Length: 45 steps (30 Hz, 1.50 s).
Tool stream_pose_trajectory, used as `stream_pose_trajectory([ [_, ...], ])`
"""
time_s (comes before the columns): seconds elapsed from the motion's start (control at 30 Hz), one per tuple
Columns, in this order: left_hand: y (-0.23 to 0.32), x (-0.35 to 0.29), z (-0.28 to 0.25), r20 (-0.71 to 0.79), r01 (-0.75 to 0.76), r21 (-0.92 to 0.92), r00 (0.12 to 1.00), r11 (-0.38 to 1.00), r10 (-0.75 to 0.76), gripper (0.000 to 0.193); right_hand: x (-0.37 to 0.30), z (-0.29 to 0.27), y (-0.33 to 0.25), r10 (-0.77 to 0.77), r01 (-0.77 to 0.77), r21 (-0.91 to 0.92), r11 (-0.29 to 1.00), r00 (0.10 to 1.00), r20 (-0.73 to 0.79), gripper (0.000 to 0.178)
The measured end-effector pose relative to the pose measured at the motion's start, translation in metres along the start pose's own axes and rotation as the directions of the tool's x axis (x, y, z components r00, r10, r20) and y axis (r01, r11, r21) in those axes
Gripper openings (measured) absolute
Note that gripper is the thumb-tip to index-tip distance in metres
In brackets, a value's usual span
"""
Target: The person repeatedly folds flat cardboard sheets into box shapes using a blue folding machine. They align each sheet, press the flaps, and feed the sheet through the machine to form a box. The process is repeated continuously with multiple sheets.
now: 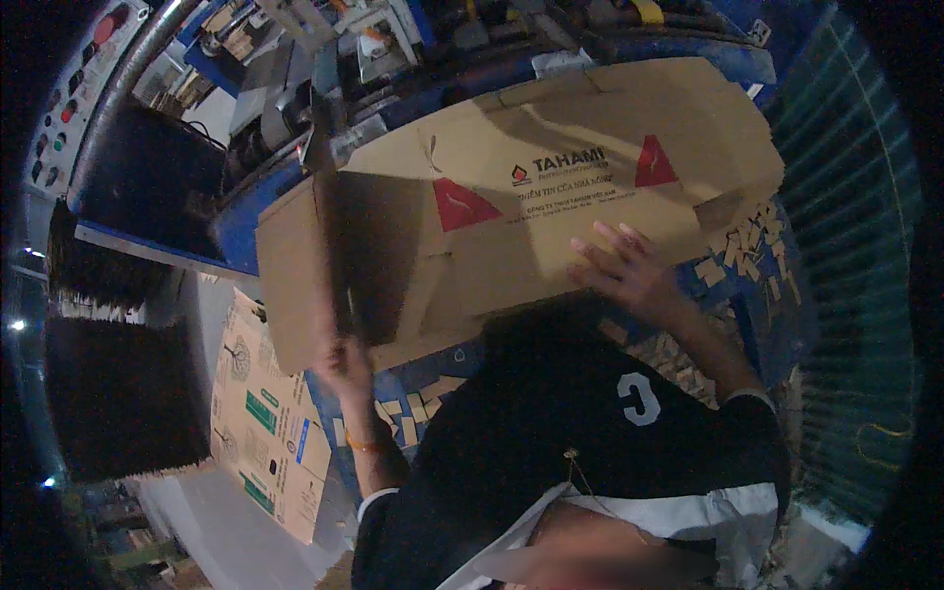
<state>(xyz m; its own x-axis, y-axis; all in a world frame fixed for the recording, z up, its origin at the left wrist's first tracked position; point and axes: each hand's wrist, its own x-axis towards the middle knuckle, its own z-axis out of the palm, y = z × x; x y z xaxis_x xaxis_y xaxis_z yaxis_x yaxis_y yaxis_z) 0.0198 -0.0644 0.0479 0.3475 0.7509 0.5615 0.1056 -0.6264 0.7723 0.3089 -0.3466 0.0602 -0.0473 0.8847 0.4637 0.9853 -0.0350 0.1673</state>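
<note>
A large flat sheet of brown cardboard, printed with dark lettering and two red triangles, lies across the blue machine bed in front of me. My right hand rests on its near edge, right of the middle, with fingers spread flat. At the sheet's near left edge my left hand is curled closed and blurred by motion. From that fist a long, dark, narrow strip runs away from me over the cardboard; its kind is unclear. A dark shadow falls on the sheet beside it.
Machine parts stand along the far side. A control panel with buttons is at far left, above dark bristles. Printed cardboard leans at lower left. Cardboard scraps litter the right, near a green ribbed curtain.
</note>
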Motion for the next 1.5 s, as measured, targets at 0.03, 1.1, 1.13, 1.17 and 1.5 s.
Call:
stream_pose_trajectory([
  [0.03,0.009,0.004,0.003,0.343,-0.364,0.206,0.896,0.908,0.282,0.031,0.001,0.002,0.001,0.023,-0.023,0.004,1.0,0.996,0.092,0.036],
  [1.1,0.03,0.01,0.041,0.651,-0.591,0.232,0.684,0.773,0.328,0.047,0.261,0.168,0.076,0.784,-0.453,0.873,-0.18,0.471,0.405,0.021],
  [1.13,0.03,0.011,0.04,0.665,-0.584,0.231,0.679,0.778,0.312,0.048,0.253,0.16,0.085,0.753,-0.401,0.877,-0.266,0.481,0.448,0.022],
  [1.17,0.031,0.012,0.04,0.664,-0.582,0.221,0.678,0.783,0.316,0.048,0.24,0.148,0.089,0.741,-0.445,0.87,-0.211,0.508,0.44,0.023],
  [1.5,0.034,0.016,0.023,0.722,-0.605,0.331,0.657,0.725,0.218,0.057,-0.069,-0.08,0.17,0.787,-0.805,0.072,0.589,0.551,-0.277,0.056],
])
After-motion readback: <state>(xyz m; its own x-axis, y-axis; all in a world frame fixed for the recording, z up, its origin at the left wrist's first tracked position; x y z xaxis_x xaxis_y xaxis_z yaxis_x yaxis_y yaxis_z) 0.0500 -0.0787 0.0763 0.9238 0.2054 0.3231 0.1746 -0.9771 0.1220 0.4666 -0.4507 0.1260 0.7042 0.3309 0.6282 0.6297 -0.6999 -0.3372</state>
